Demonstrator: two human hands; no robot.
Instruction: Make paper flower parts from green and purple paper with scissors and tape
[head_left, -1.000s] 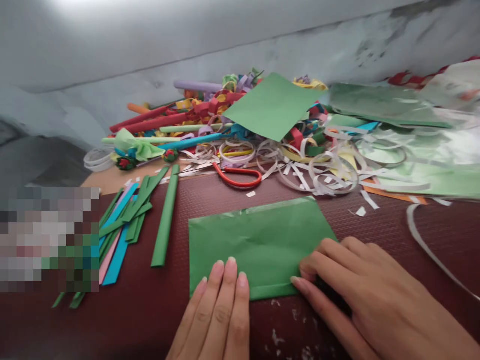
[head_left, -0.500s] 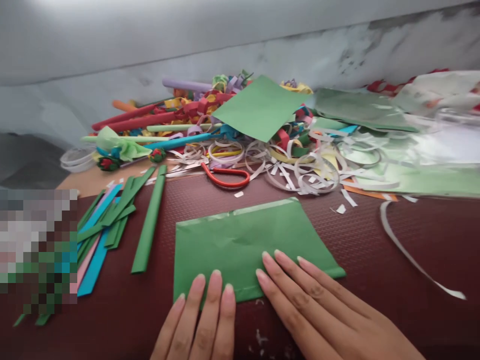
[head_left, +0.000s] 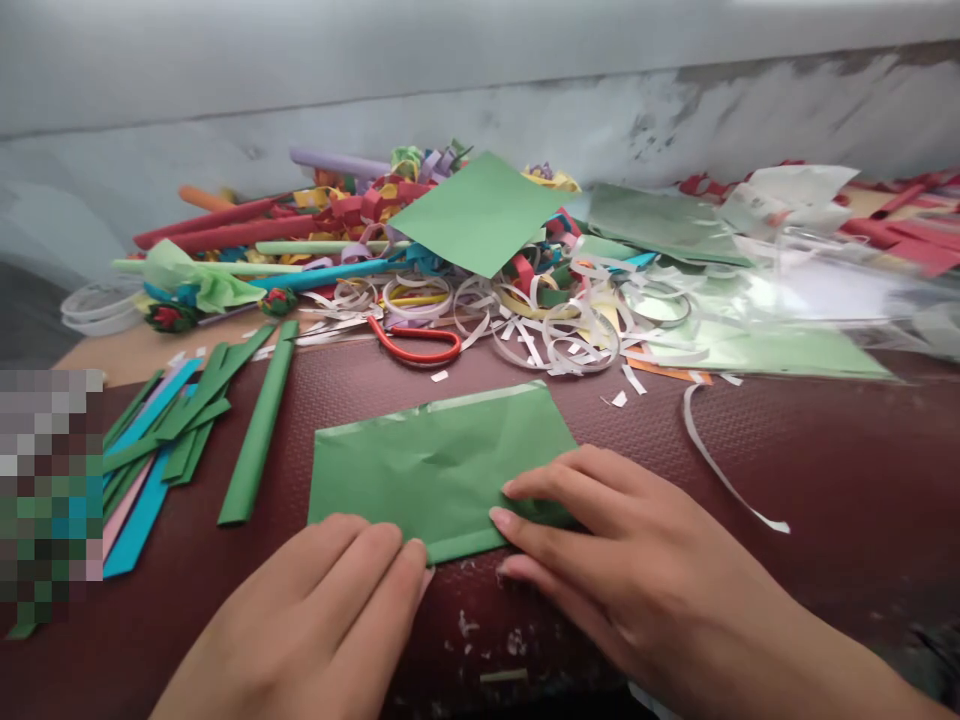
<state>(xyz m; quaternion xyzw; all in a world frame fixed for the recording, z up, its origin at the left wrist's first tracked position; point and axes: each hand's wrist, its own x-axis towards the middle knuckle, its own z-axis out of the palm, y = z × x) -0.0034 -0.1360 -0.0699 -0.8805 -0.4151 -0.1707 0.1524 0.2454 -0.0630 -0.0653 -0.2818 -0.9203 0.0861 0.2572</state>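
Note:
A green sheet of paper (head_left: pixel 435 460) lies on the dark red tabletop, with a narrow fold along its near edge and a shiny clear strip on its far edge. At the left part of the near edge, my left hand (head_left: pixel 322 600) has its fingers curled over the paper, thumb tip just showing beneath. My right hand (head_left: pixel 622 550) pinches the same edge further right, fingertips on top and thumb low by the fold. To the left rests a rolled green paper tube (head_left: pixel 259 430).
Green, blue and pink paper strips (head_left: pixel 165 430) lie at the left. Red-handled scissors (head_left: pixel 420 355) sit beyond the sheet, before a heap of paper chains and curls (head_left: pixel 360 215) topped by a green square (head_left: pixel 484 215). One white strip (head_left: pixel 727 465) curves at the right.
Both hands have gone from lying flat on the sheet to bent fingers gripping its near edge. The view has shifted, so everything sits further left.

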